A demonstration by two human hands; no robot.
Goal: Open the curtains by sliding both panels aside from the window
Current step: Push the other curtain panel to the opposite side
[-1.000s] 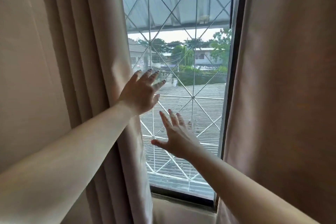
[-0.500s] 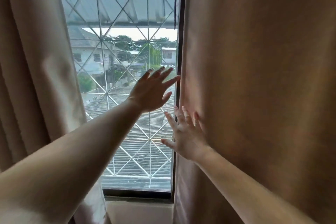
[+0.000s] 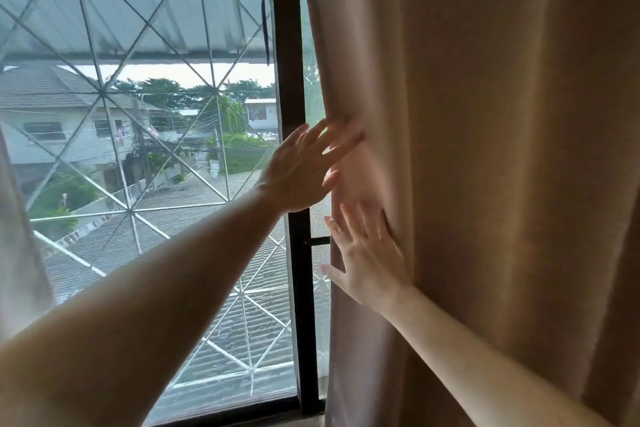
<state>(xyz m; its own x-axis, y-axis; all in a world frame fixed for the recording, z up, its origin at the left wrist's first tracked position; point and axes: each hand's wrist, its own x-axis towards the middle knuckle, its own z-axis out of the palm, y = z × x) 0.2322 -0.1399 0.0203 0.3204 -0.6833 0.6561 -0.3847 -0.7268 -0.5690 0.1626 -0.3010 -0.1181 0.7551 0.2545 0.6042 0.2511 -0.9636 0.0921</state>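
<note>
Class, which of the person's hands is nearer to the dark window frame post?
Left. The left hand overlaps the window frame post; the right hand lies right of it, flat against the right curtain panel.

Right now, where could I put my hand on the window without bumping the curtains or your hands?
The wide glass between the left curtain and the dark window frame is free, above the left arm. It is crowded at the right curtain, where the left hand and right hand press its edge.
</note>
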